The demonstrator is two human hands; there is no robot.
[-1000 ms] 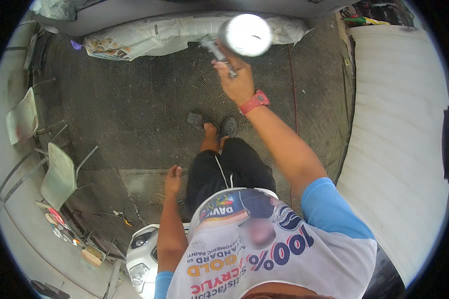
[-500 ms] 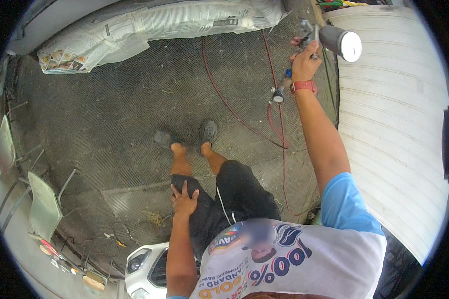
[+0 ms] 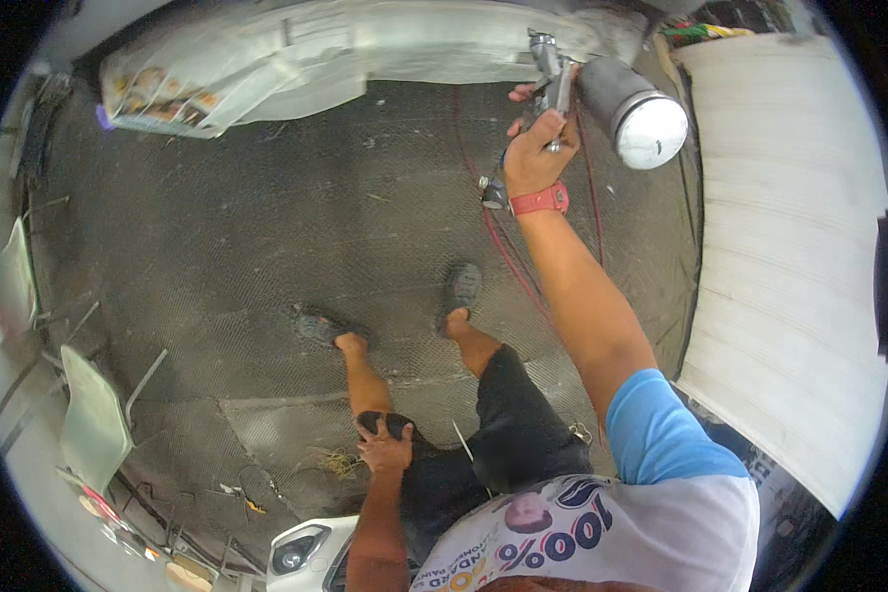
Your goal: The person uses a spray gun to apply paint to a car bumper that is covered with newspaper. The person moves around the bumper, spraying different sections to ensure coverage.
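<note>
At the far right, my right hand [image 3: 535, 156] is wrapped round the handle of a metal spray gun [image 3: 551, 84]. The gun's dark cup with a pale round end [image 3: 617, 102] sticks out to the right. Just below the grip hangs a small round gauge fitting [image 3: 493, 192], partly hidden by my wrist. The gun is close to a long piece covered with newspaper [image 3: 316, 64], with a gap I cannot judge. My left hand [image 3: 385, 446] lies on my left knee, fingers spread and holding nothing.
A red hose [image 3: 510, 255] trails across the textured floor [image 3: 217, 227]. To the right stands a large white ribbed panel [image 3: 789, 217]. Pale chairs [image 3: 96, 409] line the left side. Near my left forearm is a white vehicle front with a headlight [image 3: 299, 549].
My right hand has swung left with the spray gun, bringing it in front of the papered piece. My feet are farther apart; my left hand stays on the knee.
</note>
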